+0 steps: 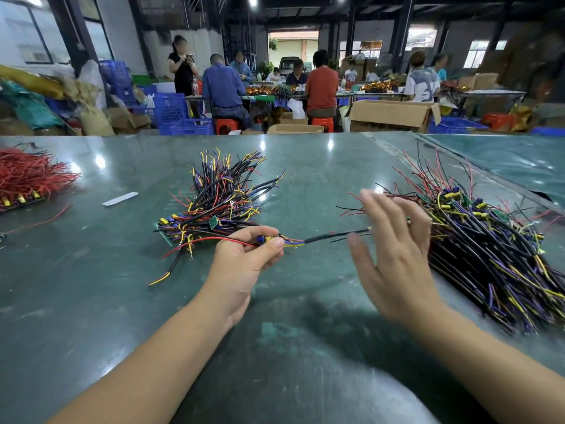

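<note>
- Head view: the left hand [247,258] pinches a thin wire piece with a blue and yellow plug and a black cover [324,237] — the thumb and first finger curl round the plug end.
- The wire piece is held up off the shiny green table [91,301], near the middle of the view. Its black end sticks out toward 3 o'clock and its red wire trails toward 9 o'clock.
- The right hand [394,255] is at 3 o'clock from the left hand. Its fingers are straight and spread, holding nothing. It looks blurry, and I cannot tell if it touches the black tip.
- A messy heap of black, red, yellow and purple wires [220,197] lies at 11 o'clock from the left hand, just beside it.
- A bigger heap of the same wires [489,249] lies at 3 o'clock, just behind the right hand.
- A bunch of red wires [27,175] sits at the 9 o'clock edge — a flat white strip [120,198] lies between it and the middle heap.
</note>
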Demonstrator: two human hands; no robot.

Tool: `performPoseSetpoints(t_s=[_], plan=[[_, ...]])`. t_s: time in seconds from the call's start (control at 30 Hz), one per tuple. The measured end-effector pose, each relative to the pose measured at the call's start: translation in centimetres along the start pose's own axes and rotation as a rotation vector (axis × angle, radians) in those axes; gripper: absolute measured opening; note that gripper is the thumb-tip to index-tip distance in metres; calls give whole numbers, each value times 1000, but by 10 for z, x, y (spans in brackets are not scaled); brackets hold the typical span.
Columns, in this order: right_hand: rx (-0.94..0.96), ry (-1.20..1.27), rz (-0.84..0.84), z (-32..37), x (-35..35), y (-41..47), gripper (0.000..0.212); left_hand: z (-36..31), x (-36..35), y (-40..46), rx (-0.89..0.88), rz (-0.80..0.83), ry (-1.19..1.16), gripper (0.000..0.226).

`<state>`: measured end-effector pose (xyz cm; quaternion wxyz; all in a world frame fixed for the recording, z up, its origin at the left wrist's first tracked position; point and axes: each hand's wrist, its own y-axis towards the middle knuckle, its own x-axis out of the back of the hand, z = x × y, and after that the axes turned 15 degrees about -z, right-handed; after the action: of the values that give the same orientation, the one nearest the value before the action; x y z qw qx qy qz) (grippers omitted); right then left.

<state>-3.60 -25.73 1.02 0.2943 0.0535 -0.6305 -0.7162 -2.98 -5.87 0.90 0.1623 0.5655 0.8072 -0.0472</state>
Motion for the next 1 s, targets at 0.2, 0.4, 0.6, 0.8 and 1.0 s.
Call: performPoseSetpoints(t_s=[0.2, 0.4, 0.6, 0.8, 1.0], plan=[[110, 338, 499, -1, 4, -3, 33, 1, -2, -5, -116, 74, 51, 22], [43, 365, 485, 1, -2, -5, 26, -4, -1, -5, -84, 118, -38, 5], [48, 383, 420, -4, 4, -1, 25, -5, -1, -1, -80, 71, 95, 50], [65, 334, 344, -15, 7, 7, 19, -17, 15, 20, -164, -221, -62, 53], [122, 332, 384, -12, 4, 4, 24, -14, 19, 25, -113, -511, -216, 49]])
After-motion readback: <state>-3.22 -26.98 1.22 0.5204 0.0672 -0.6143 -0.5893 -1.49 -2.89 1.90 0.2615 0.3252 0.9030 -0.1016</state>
